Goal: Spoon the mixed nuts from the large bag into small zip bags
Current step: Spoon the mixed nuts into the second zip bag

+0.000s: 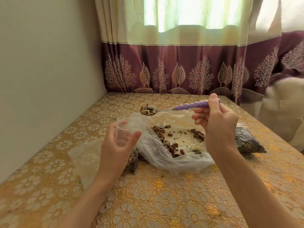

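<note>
While loaded spoon (pixel 172 109) hovers beyond small zip bag (pixel 125 129) mouth | handle runs rightward | left hand (pixel 118 142) pinches bag open | right hand (pixel 213 119) grips handle.

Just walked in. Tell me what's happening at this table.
A person is portioning mixed nuts. The right hand holds a purple-handled spoon heaped with nuts above the large bag, which lies open on the table with few nuts left inside. The left hand holds a small zip bag open, ready for the spoonful. Another filled bag lies to the right.
</note>
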`<state>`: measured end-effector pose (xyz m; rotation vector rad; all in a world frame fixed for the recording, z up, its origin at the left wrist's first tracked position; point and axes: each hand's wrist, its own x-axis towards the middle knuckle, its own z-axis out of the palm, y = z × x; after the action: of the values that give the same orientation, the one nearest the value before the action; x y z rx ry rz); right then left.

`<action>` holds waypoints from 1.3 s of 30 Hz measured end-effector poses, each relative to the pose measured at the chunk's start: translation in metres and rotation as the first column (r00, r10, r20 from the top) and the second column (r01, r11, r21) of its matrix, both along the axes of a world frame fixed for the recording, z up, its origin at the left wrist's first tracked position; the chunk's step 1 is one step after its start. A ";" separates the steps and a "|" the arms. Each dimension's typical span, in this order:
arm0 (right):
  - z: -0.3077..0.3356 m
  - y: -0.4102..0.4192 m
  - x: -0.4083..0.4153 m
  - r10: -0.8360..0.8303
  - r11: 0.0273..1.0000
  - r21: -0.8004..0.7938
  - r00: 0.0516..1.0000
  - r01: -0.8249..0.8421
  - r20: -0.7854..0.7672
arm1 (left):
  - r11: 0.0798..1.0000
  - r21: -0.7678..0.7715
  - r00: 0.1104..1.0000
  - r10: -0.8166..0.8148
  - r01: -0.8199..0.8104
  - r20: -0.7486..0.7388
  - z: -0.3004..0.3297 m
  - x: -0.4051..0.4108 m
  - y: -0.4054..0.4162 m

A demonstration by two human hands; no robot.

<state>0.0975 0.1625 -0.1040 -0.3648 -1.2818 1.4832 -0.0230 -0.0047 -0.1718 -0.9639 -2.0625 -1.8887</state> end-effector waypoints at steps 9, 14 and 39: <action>-0.001 -0.036 -0.004 0.167 0.952 0.259 0.986 -0.166 0.018 | 0.997 0.067 0.997 -0.051 0.047 0.062 0.006 0.005 0.000; -0.002 -0.038 -0.004 0.210 0.917 0.341 0.977 -0.206 0.024 | 0.994 0.098 0.994 -0.055 0.045 0.095 0.005 0.003 -0.001; -0.047 0.038 -0.002 -0.355 0.931 0.207 0.882 0.302 0.311 | 0.994 0.105 0.999 -0.008 0.003 0.040 0.004 0.002 -0.002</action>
<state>0.0957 0.2006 -0.1508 -0.7284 -1.5115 1.0507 -0.0207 -0.0065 -0.1683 -0.9149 -1.9613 -2.0132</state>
